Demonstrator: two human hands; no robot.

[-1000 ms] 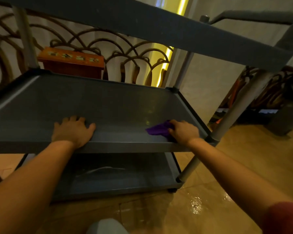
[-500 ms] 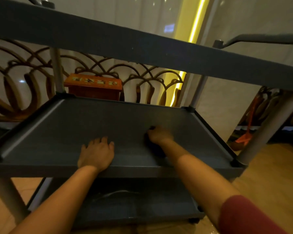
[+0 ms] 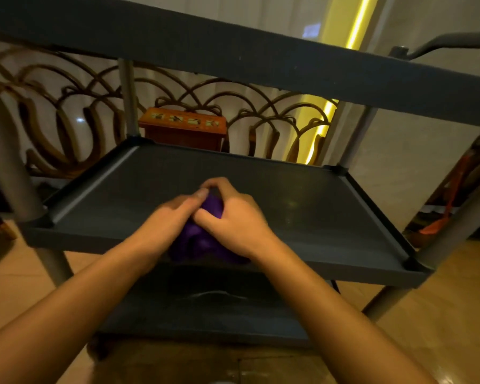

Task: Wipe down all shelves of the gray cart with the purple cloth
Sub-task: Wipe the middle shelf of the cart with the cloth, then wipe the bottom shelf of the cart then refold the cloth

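The gray cart's middle shelf (image 3: 302, 206) fills the centre of the view, with the top shelf's edge (image 3: 233, 48) above it and the bottom shelf (image 3: 205, 314) below. A bunched purple cloth (image 3: 203, 242) sits over the middle shelf's front edge. My left hand (image 3: 164, 220) and my right hand (image 3: 233, 217) meet over the cloth, and both grip it. Much of the cloth is hidden under my fingers.
Gray posts (image 3: 9, 173) stand at the cart's corners and a handle (image 3: 441, 42) sticks out at the top right. Behind the cart are a curved brown railing (image 3: 67, 112) and an orange wooden box (image 3: 182, 128). An orange object (image 3: 430, 228) lies on the floor at right.
My left hand has left the shelf's front rim and joined my right hand on the cloth. My right hand has pulled the cloth back toward the front edge and bunched it.
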